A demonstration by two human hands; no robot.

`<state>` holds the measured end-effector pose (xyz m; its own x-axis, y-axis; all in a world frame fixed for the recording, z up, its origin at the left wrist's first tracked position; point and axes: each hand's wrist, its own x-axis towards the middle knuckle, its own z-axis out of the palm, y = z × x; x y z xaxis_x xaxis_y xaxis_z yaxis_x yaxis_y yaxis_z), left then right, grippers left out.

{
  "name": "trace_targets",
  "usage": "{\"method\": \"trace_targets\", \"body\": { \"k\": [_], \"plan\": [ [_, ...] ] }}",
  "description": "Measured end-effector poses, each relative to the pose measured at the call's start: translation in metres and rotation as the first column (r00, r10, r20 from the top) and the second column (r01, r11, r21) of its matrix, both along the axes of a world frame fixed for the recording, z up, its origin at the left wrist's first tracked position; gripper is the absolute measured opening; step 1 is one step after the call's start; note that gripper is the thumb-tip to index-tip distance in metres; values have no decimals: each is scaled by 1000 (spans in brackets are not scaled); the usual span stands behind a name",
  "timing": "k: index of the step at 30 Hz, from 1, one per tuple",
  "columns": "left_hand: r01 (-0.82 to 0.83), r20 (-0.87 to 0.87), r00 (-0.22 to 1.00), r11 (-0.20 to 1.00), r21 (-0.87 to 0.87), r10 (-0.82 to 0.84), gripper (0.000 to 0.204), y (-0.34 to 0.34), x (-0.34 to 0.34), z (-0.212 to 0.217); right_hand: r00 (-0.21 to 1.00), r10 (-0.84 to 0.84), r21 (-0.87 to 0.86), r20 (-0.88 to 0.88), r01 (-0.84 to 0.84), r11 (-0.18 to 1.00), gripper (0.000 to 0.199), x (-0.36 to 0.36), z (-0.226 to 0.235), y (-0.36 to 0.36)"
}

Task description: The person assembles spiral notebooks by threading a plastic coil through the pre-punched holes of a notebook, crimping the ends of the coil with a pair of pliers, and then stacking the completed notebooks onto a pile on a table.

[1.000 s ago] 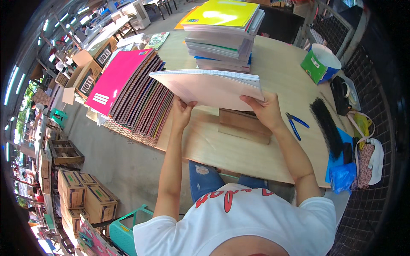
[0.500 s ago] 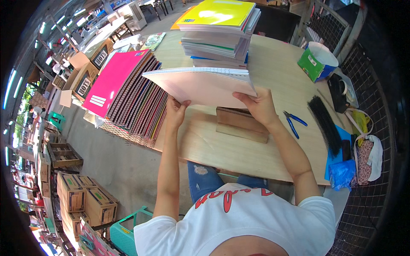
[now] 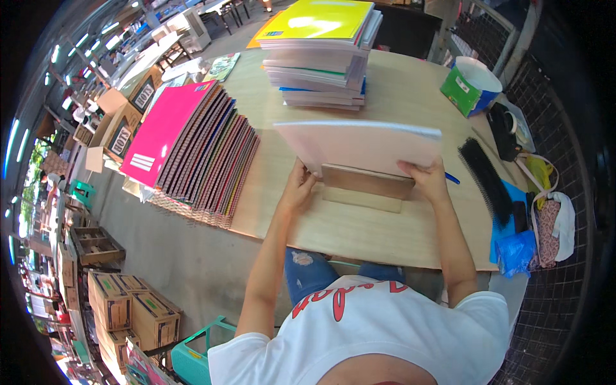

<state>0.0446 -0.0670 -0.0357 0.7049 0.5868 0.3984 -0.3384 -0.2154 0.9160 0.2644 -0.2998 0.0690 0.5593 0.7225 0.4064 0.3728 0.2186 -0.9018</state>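
Both hands hold an unbound notebook (image 3: 366, 142), a pale block of sheets standing nearly upright at the far side of a wooden block (image 3: 369, 183). My left hand (image 3: 299, 185) grips its lower left corner, thumb on the near face. At the lower right edge, my right hand (image 3: 428, 179) is closed with its thumb on the same face. The notebook's lower edge is hidden by the wooden block, so I cannot tell whether it touches the table. Just right of my right hand, a blue handle of the cutting pliers (image 3: 453, 178) shows; the remainder is covered.
Spiral notebooks with a pink cover on top (image 3: 170, 128) are piled at the left. A stack of unbound notebooks, yellow cover uppermost (image 3: 317, 20), stands at the back. Black binding coils (image 3: 486, 183), a green-and-blue container (image 3: 462, 90) and a blue plastic bag (image 3: 515, 253) lie right.
Both hands have carried the unbound notebook rightward and down, from above the wooden block to behind it. It has tipped more upright. My right hand now covers most of the pliers.
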Motion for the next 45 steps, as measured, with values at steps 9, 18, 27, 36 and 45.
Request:
{"method": "trace_targets", "body": {
  "k": [9, 18, 27, 36, 45],
  "plan": [
    [-442, -145, 882, 893, 77, 449, 68, -43, -18, 41, 924, -44, -47, -380, 29, 999, 46, -9, -97, -9],
    [-116, -31, 915, 338, 934, 401, 33, -142, 73, 181, 991, -68, -250, -113, 38, 967, 38, 52, -61, -53],
    [-181, 42, 948, 426, 886, 316, 19, -151, 88, 178, 465, -175, -380, 868, 848, 368, 20, 147, -80, -134],
    [-211, 60, 924, 373, 904, 377, 11, -158, 91, 173, 847, -126, -206, 516, 266, 942, 30, 68, 32, -98],
    [-222, 74, 928, 383, 897, 365, 12, -157, 93, 174, 715, 285, 219, -638, -186, 958, 22, 14, 46, -72]
  ]
}}
